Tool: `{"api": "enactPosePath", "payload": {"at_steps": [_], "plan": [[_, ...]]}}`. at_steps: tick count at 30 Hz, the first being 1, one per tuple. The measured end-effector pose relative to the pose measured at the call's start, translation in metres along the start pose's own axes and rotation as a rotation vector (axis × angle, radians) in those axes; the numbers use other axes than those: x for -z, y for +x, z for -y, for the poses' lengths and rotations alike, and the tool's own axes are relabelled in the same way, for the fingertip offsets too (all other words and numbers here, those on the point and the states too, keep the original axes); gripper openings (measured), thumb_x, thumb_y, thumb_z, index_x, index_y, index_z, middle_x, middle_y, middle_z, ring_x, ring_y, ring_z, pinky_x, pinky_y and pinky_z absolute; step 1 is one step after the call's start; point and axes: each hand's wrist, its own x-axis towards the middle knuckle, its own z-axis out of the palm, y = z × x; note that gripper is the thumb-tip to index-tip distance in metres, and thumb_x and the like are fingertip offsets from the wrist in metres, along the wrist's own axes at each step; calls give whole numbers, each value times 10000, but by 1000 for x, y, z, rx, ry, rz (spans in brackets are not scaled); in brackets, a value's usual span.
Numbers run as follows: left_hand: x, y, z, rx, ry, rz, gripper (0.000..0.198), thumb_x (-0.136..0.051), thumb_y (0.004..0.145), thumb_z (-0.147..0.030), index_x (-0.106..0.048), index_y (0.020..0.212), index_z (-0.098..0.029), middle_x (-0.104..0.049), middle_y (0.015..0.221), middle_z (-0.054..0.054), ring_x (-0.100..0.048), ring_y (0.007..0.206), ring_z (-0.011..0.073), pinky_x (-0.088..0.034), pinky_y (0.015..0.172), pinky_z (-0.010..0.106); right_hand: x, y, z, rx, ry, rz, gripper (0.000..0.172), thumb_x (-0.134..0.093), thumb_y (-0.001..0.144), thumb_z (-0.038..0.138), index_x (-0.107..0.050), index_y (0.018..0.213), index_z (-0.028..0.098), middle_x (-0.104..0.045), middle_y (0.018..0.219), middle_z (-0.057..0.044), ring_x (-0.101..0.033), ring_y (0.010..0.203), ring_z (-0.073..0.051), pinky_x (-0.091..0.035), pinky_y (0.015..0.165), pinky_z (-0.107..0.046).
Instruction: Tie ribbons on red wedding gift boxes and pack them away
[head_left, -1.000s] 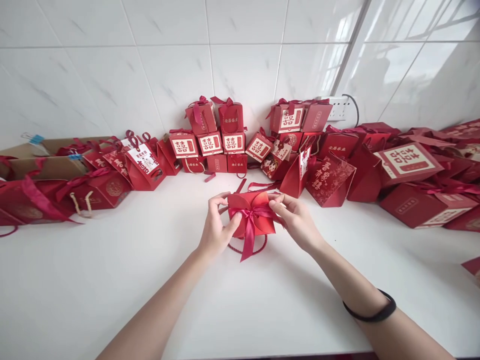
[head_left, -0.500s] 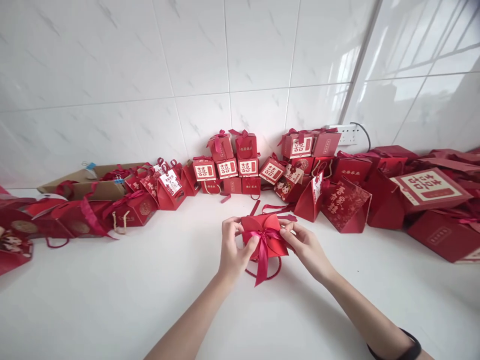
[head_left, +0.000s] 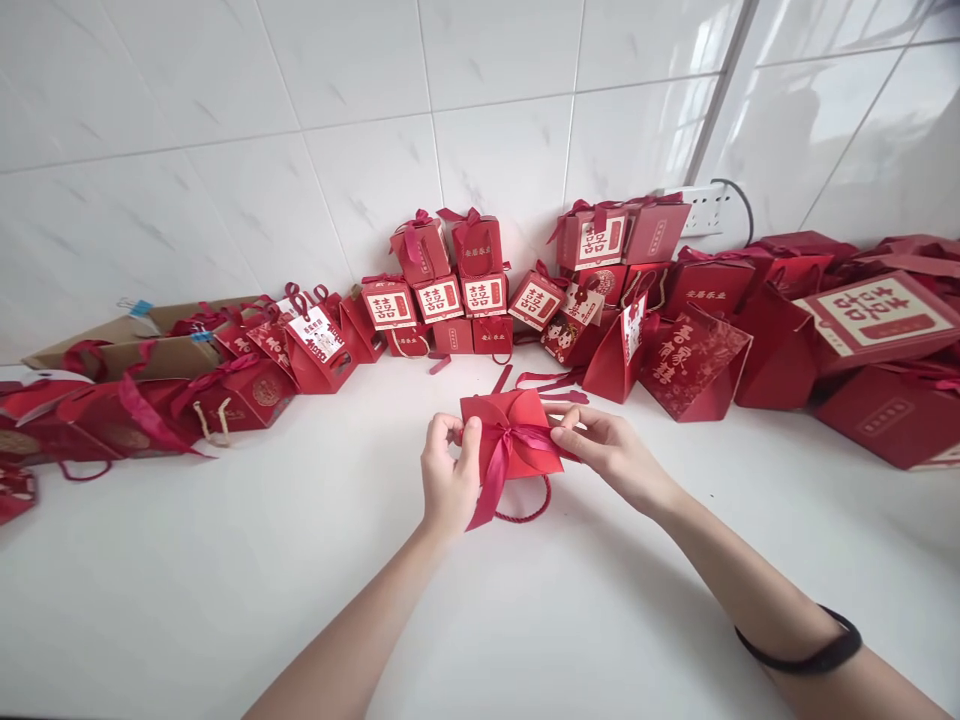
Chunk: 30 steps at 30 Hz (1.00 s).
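A small red gift box [head_left: 517, 420] with curved flaps lies on the white counter [head_left: 225, 580] in the middle. A dark red ribbon [head_left: 499, 468] is tied across it, one tail hanging toward me; a red cord handle [head_left: 534, 508] loops out below. My left hand [head_left: 448, 478] pinches the ribbon at the box's left side, fingers closed. My right hand [head_left: 611, 453] pinches the ribbon at the right side.
Many red gift boxes and bags line the tiled wall: a stacked group [head_left: 450, 290] behind the box, bags [head_left: 675, 360] at right, larger boxes [head_left: 877, 320] far right, flat bags and brown cardboard [head_left: 127, 340] at left. A wall socket [head_left: 709, 210] sits right of centre.
The camera view shifted, lifting then dropping. Both hands stay on the box and ribbon; the ribbon tail now hangs toward the lower left and the loops look pulled flatter.
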Motion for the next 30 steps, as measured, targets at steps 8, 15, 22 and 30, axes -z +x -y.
{"api": "enactPosePath", "payload": {"at_steps": [8, 15, 22, 30], "plan": [[-1, 1, 0, 46, -52, -2, 310, -475, 873, -365, -319, 653, -211, -308, 591, -54, -297, 519, 100, -299, 510, 230, 4, 0, 3, 4, -8, 97, 289, -657, 808, 347, -540, 612, 170, -517, 1340, -71, -550, 1127, -274, -457, 903, -423], [-1, 1, 1, 18, -50, -9, 305, -476, 865, -353, -322, 642, -213, -306, 579, -54, -304, 515, 103, -286, 488, 228, 5, -1, 3, -40, 109, 78, 275, -712, 755, 301, -565, 564, 169, -547, 1295, -55, -548, 1115, -273, -444, 911, -413], [2, 1, 1, 33, -69, 23, 340, -487, 862, -352, -295, 621, -209, -295, 593, -47, -336, 536, 104, -327, 532, 231, 0, 1, 1, -106, -97, -69, 339, -602, 811, 490, -499, 691, 190, -647, 966, -50, -558, 748, -157, -440, 658, -306], [6, 8, -7, 235, -185, 178, 634, -650, 715, -396, -348, 1248, -229, -496, 1181, 90, -557, 1035, 217, -472, 835, 325, -6, 0, 1, -114, -131, -57, 397, -633, 743, 567, -520, 723, 187, -635, 1057, -72, -593, 837, -189, -489, 748, -339]]}}
